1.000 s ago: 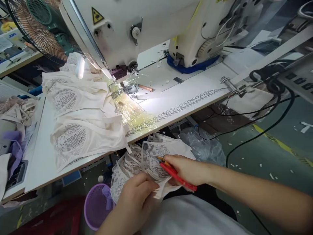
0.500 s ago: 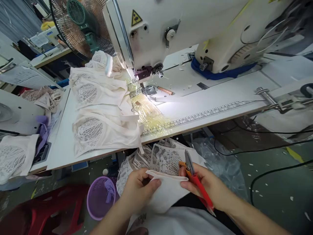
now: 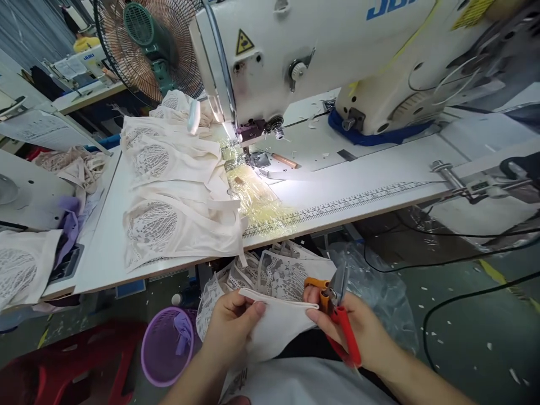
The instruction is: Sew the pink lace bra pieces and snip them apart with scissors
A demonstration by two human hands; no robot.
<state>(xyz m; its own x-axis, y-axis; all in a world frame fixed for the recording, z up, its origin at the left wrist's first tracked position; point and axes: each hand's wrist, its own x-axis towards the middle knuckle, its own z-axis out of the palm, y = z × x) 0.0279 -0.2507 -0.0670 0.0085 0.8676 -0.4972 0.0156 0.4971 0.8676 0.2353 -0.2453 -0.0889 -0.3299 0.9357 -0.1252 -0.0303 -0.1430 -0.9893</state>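
My left hand (image 3: 238, 320) pinches the folded edge of a white fabric piece (image 3: 280, 329) between thumb and fingers. My right hand (image 3: 352, 326) holds scissors (image 3: 348, 336) with red and orange handles in its palm, blades pointing up and away from me. Its thumb and forefinger also grip the right end of the same fabric edge, so the fold is stretched between both hands. Just beyond the fabric, a heap of white lace bras (image 3: 287, 275) lies at my lap, partly hidden by the table edge and the cloth.
A sewing machine (image 3: 270, 67) with its lamp lit stands on the white table (image 3: 363, 174). Several lace bras (image 3: 185, 228) are laid on the table's left part. A purple basket (image 3: 164, 368) and a red stool (image 3: 84, 360) are at lower left. A fan (image 3: 147, 45) stands behind.
Both hands and the fabric have shifted slightly left in view. The scissors have turned in my right hand, their blades now leaning more to the right. The fabric edge looks straighter.
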